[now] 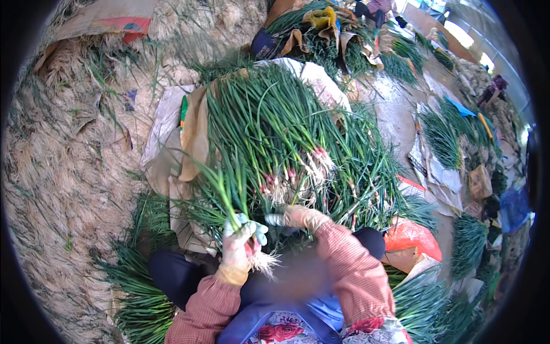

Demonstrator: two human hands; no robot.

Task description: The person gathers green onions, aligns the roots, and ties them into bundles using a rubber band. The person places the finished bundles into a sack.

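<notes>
I log: left hand [236,246] clamped on spring onions [227,198] at the onion pile's [269,126] near side; right hand [302,218] beside that pile, grip unclear; step, apparently bunching; next move probably calls for adding matching stalks.

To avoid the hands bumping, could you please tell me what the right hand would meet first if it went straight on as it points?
Going straight on, the right hand would probably meet the left hand, which holds some spring onions, though depth is unclear from this view.
</notes>
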